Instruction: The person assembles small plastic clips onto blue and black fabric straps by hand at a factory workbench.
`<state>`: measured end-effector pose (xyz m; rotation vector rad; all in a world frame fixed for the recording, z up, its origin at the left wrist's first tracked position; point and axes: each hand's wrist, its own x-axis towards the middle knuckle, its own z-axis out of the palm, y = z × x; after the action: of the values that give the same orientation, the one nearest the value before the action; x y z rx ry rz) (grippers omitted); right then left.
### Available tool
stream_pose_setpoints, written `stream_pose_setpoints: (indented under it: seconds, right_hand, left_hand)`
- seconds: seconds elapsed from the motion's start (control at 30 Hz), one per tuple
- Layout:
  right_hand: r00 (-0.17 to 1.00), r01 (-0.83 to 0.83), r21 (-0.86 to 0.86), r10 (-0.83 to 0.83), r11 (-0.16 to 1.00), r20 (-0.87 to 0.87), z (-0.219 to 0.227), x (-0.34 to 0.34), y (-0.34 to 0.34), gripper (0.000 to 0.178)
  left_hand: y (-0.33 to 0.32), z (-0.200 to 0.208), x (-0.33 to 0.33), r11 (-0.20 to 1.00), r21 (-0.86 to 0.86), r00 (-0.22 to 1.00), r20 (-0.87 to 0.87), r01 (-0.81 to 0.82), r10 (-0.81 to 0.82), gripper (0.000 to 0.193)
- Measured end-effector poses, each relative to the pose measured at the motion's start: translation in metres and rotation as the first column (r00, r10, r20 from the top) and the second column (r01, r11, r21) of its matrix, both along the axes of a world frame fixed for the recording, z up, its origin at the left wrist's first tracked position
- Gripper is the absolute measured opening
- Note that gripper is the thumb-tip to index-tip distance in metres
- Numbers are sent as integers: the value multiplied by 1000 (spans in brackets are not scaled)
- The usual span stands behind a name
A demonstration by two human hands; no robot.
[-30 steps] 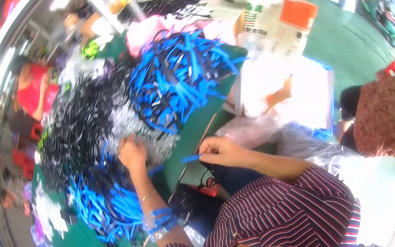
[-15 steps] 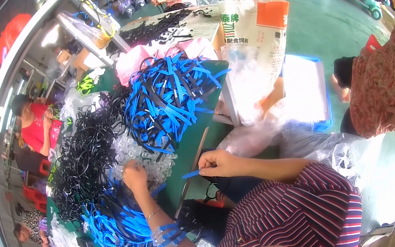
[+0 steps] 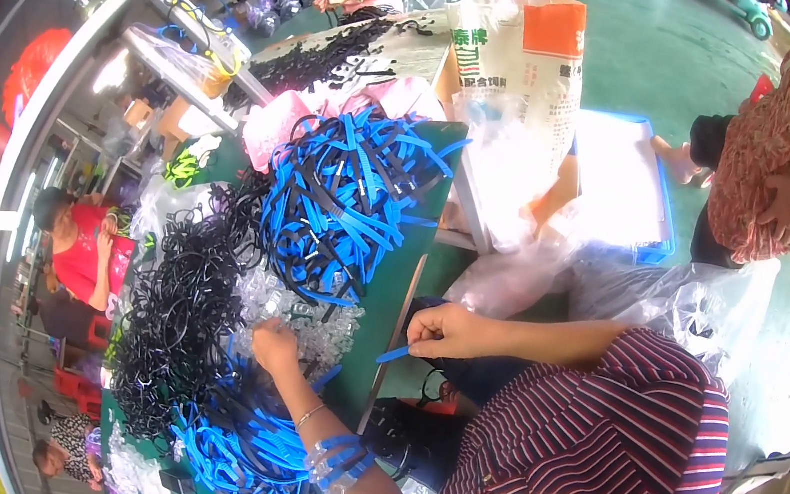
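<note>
My right hand [image 3: 442,330] is closed in a pinch just off the table's edge. A short blue strap end [image 3: 393,355] pokes out below its fingers. My left hand [image 3: 274,343], fingers curled together, rests at the heap of small clear plastic pieces [image 3: 329,324]; whatever it holds is hidden. Blue bands with clear pieces [image 3: 339,464] circle my left forearm, above a thin bracelet [image 3: 312,414]. Beyond the clear pieces lies a pile of blue and black straps [image 3: 336,200]. Another strap pile [image 3: 235,452] lies close to my left forearm.
A heap of black cords [image 3: 178,318] covers the green table's [image 3: 397,293] left side. Pink cloth [image 3: 265,128], a large printed sack [image 3: 532,59] and a blue-rimmed tray [image 3: 660,246] stand beyond. Clear plastic bags [image 3: 671,296] lie at right. Several people are around; one stands at right [image 3: 782,150].
The whole view has shifted slightly. My right hand still pinches the blue strap, and my left hand stays by the clear pieces. The person standing at right has moved an arm.
</note>
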<state>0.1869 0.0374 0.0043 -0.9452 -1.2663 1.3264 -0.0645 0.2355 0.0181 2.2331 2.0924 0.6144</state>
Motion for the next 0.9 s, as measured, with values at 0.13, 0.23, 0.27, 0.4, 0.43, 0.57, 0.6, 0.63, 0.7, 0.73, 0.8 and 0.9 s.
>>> stream_pose_setpoints:
  seconds: [0.13, 0.23, 0.27, 0.4, 0.43, 0.57, 0.6, 0.63, 0.7, 0.73, 0.8, 0.9]
  right_hand:
    - [1000, 13, 13, -13, 1000, 2, -1, 1, 3, 14]
    - [1000, 10, 6, -10, 1000, -10, 0, 2, 4, 13]
    - [1000, 6, 3, -5, 1000, -30, 1, 2, 5, 12]
    - [994, 34, -58, -39, 998, -101, 20, 4, -3, 11]
    - [998, 3, -57, -7, 998, -67, 19, 4, -3, 9]
    - [960, 61, -8, -61, 998, -273, 24, 1, 6, 11]
    - [960, 59, -13, -60, 998, -274, 25, -1, 6, 12]
    - [960, 62, -18, -65, 998, -273, 26, -4, 6, 13]
    - [966, 43, 17, -38, 999, -257, 23, 1, 5, 14]
    - [980, 36, 30, -29, 999, -198, 26, 2, 5, 14]
    - [970, -28, 48, 39, 998, -242, 27, -4, 7, 14]
    - [968, -62, 48, 72, 997, -239, 15, -12, 7, 15]
  left_hand:
    - [-4, 9, 9, 998, -11, 997, 27, -66, 66, 17]
    - [-10, 14, 5, 962, 271, 990, -130, -13, 50, 16]
    - [-8, 16, 2, 958, 275, 971, 194, 83, -140, 16]
    - [-54, 49, 19, 935, 253, 411, 847, 250, -338, 17]
    - [-78, 61, 26, 944, 208, 170, 951, 257, -256, 17]
    - [-126, 52, 48, 863, 73, -278, 957, 500, 80, 16]
    - [-138, 46, 54, 853, 85, -304, 949, 515, 89, 16]
    - [-147, 42, 60, 841, 99, -331, 938, 532, 100, 17]
    - [-159, 34, 76, 804, 83, -403, 892, 588, 203, 20]
    - [-165, 32, 80, 799, 74, -421, 876, 596, 234, 21]
    - [-175, 31, 85, 794, 52, -439, 855, 605, 278, 23]
    - [-183, 22, 82, 785, 79, -515, 794, 614, 323, 25]
